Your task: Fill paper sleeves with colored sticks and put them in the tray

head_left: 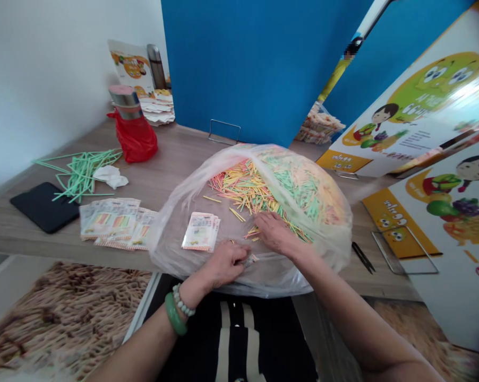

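Note:
A large clear plastic bag [176, 209] lies open on the table, full of short thin sticks [249, 185] in yellow, green and pink-orange. My right hand [274, 231] rests on the near edge of the stick pile, fingers stretched out and pointing down onto it. Closed in a pinch, my left hand [225, 262] is at the bag's front edge. By its fingertips shows the printed edge of a small packet [252, 259], mostly hidden. Several flat printed packets [199, 232] lie on the plastic left of my hands. A few loose sticks [236, 214] lie apart from the pile.
More filled packets [114, 220], a black flat case [44, 207], long green straws [82, 170] and a crumpled tissue [111, 176] lie left. Behind them stands a red plastic bag [136, 137] with a steel container. Black tweezers [362, 257] lie right. Blue and printed panels [399, 116] enclose the table.

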The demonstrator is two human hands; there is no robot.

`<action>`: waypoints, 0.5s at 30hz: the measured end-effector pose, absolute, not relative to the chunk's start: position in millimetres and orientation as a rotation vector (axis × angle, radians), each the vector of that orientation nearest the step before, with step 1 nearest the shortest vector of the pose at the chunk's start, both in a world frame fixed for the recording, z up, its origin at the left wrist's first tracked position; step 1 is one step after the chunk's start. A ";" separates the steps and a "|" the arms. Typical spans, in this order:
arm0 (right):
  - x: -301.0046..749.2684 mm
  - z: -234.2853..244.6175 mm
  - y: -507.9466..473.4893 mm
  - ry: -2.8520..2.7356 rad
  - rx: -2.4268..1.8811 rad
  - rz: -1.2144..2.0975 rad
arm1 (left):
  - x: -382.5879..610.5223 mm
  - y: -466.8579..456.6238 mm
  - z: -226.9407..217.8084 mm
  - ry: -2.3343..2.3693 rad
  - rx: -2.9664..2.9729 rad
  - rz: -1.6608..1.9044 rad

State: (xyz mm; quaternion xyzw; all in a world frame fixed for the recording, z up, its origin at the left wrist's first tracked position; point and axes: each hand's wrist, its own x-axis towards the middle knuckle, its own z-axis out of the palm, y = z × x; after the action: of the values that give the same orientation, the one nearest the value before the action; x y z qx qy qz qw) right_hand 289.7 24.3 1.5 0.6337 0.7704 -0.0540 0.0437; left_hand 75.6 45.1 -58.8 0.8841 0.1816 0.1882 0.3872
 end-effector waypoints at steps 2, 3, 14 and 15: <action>291.1 3.1 13.4 2.399 1.904 -0.219 | 75.7 45.0 -56.8 0.472 2.252 0.473; 292.7 3.8 9.6 2.415 1.889 -0.236 | 75.8 45.0 -55.8 0.473 2.250 0.469; 285.7 -13.4 11.6 2.514 1.760 0.079 | 78.7 43.3 -47.2 0.464 2.269 0.420; 286.2 -15.9 13.9 2.499 1.766 0.092 | 78.7 43.1 -46.7 0.463 2.266 0.416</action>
State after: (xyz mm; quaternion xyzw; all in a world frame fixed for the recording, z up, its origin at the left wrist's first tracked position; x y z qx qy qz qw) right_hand 286.2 13.9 -15.9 0.5764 0.8157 0.0300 0.0399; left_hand 78.7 43.1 -46.7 0.8897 0.1818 0.1635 0.3856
